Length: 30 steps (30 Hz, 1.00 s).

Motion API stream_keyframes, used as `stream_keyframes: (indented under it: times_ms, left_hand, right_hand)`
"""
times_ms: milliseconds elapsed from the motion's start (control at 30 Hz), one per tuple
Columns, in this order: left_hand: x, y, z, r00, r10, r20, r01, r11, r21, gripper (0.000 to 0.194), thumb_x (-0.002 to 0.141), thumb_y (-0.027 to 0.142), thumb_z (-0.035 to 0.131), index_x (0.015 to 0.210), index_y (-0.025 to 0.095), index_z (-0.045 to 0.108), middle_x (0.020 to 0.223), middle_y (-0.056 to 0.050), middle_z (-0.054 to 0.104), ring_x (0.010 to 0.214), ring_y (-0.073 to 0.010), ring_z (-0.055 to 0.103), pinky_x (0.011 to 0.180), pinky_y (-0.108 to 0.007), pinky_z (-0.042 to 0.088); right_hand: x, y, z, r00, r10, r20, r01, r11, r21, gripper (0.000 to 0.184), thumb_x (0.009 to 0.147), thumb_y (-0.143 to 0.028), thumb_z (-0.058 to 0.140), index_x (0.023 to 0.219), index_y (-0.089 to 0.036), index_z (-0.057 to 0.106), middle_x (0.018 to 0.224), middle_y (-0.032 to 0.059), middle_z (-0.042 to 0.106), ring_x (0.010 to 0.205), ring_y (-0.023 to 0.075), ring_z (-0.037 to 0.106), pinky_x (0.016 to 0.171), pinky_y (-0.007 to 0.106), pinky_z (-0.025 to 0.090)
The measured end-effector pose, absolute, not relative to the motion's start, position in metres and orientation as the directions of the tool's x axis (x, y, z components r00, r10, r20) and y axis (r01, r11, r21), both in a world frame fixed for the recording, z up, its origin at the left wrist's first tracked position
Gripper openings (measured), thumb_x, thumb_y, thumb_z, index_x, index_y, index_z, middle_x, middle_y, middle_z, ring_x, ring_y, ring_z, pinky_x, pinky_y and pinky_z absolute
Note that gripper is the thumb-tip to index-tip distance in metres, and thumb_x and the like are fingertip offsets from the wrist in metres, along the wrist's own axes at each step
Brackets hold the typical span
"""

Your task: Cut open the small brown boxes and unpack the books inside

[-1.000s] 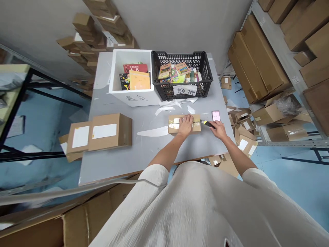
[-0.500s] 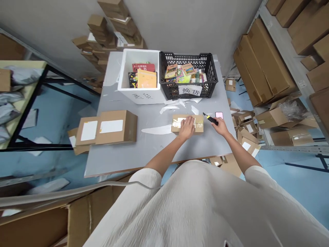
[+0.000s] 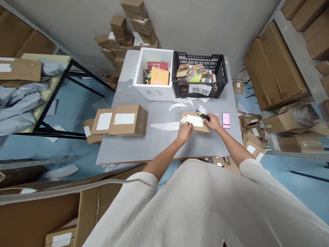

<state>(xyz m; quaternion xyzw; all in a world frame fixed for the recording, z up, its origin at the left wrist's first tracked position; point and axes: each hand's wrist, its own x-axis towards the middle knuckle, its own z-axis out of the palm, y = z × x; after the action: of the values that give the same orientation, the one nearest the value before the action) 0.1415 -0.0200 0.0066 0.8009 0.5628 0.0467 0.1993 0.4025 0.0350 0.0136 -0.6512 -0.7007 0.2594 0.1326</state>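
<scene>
A small flat cardboard parcel [image 3: 196, 121] with a white label and clear tape lies on the grey table [image 3: 154, 147]. My left hand [image 3: 185, 131] rests on its near left corner, fingers curled against the edge. My right hand [image 3: 213, 122] is closed round a yellow and black utility knife [image 3: 203, 115], whose tip lies over the parcel's right end. A pink phone [image 3: 226, 120] lies just right of that hand.
A white foam box [image 3: 154, 92] with books and a black crate [image 3: 200, 90] of small books stand at the table's far edge. Two larger labelled boxes [image 3: 120, 120] sit at the left. Paper scraps [image 3: 164, 126] lie around. Cartons crowd the floor and shelves on the right.
My right hand brought the knife from beside the parcel onto its right end. My left hand slid from the parcel's top to its near left corner. The view shifted left.
</scene>
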Motion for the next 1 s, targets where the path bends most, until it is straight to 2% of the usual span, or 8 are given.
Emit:
stream_keyframes:
  times_ms: [100, 233, 433, 633, 767, 867, 1000]
  left_hand:
    - [0.140, -0.016, 0.003, 0.346, 0.924, -0.160, 0.889, -0.269, 0.371, 0.031, 0.112, 0.023, 0.048, 0.135, 0.024, 0.069, 0.141, -0.016, 0.066, 0.107, -0.0336, 0.073, 0.095, -0.049, 0.058]
    - [0.140, -0.007, 0.002, 0.333, 0.934, -0.128, 0.874, -0.255, 0.413, 0.034, 0.108, 0.017, 0.050, 0.135, 0.025, 0.069, 0.139, -0.016, 0.067, 0.113, -0.0344, 0.073, 0.099, -0.049, 0.059]
    - [0.143, 0.011, 0.005, 0.340, 0.934, -0.106, 0.839, -0.251, 0.484, 0.032, 0.108, 0.021, 0.048, 0.133, 0.021, 0.068, 0.147, -0.018, 0.064, 0.129, -0.0357, 0.069, 0.112, -0.051, 0.058]
    - [0.141, 0.018, 0.011, 0.317, 0.940, -0.126, 0.846, -0.221, 0.485, 0.042, 0.106, 0.018, 0.048, 0.142, 0.023, 0.067, 0.150, -0.018, 0.064, 0.134, -0.0352, 0.066, 0.120, -0.051, 0.053]
    - [0.160, 0.015, 0.016, 0.260, 0.959, -0.114, 0.888, -0.191, 0.417, 0.054, 0.106, 0.034, 0.058, 0.158, 0.022, 0.059, 0.156, -0.022, 0.064, 0.148, -0.0455, 0.054, 0.122, -0.063, 0.045]
    - [0.189, 0.010, 0.019, 0.228, 0.962, -0.151, 0.901, -0.150, 0.406, 0.071, 0.104, 0.050, 0.064, 0.167, 0.020, 0.050, 0.160, -0.024, 0.060, 0.147, -0.0479, 0.053, 0.119, -0.061, 0.045]
    - [0.222, 0.005, 0.019, 0.179, 0.969, -0.168, 0.918, -0.103, 0.383, 0.086, 0.101, 0.062, 0.067, 0.172, 0.019, 0.044, 0.164, -0.027, 0.054, 0.149, -0.0508, 0.051, 0.118, -0.060, 0.043]
  right_hand:
    - [0.409, 0.023, 0.022, -0.074, 0.977, -0.200, 0.862, -0.038, -0.505, 0.046, 0.101, -0.047, 0.064, 0.137, -0.019, 0.076, 0.144, 0.0199, 0.075, 0.136, 0.0438, 0.061, 0.117, 0.060, 0.047]
    - [0.411, 0.000, 0.027, -0.046, 0.971, -0.234, 0.855, -0.083, -0.511, 0.047, 0.103, -0.049, 0.063, 0.138, -0.020, 0.074, 0.144, 0.0184, 0.075, 0.133, 0.0408, 0.066, 0.115, 0.054, 0.051]
    - [0.399, -0.031, 0.025, -0.023, 0.970, -0.240, 0.769, -0.137, -0.624, 0.040, 0.102, -0.052, 0.062, 0.130, -0.024, 0.072, 0.135, 0.0126, 0.081, 0.126, 0.0359, 0.073, 0.115, 0.052, 0.052]
    - [0.391, -0.040, 0.019, 0.001, 0.956, -0.293, 0.609, -0.232, -0.758, 0.041, 0.096, -0.056, 0.067, 0.125, -0.026, 0.069, 0.118, 0.0076, 0.083, 0.110, 0.0307, 0.076, 0.100, 0.044, 0.060]
    - [0.399, -0.032, 0.016, 0.027, 0.958, -0.286, 0.559, -0.252, -0.790, 0.038, 0.094, -0.056, 0.067, 0.119, -0.027, 0.069, 0.119, 0.0069, 0.081, 0.111, 0.0290, 0.074, 0.101, 0.044, 0.060]
    - [0.408, -0.023, 0.014, 0.056, 0.965, -0.256, 0.574, -0.241, -0.783, 0.039, 0.094, -0.056, 0.067, 0.119, -0.026, 0.070, 0.124, 0.0081, 0.079, 0.111, 0.0282, 0.072, 0.102, 0.044, 0.060]
    - [0.416, -0.015, 0.012, 0.072, 0.973, -0.220, 0.613, -0.217, -0.760, 0.039, 0.094, -0.054, 0.066, 0.119, -0.024, 0.072, 0.131, 0.0113, 0.074, 0.111, 0.0282, 0.071, 0.107, 0.046, 0.059]
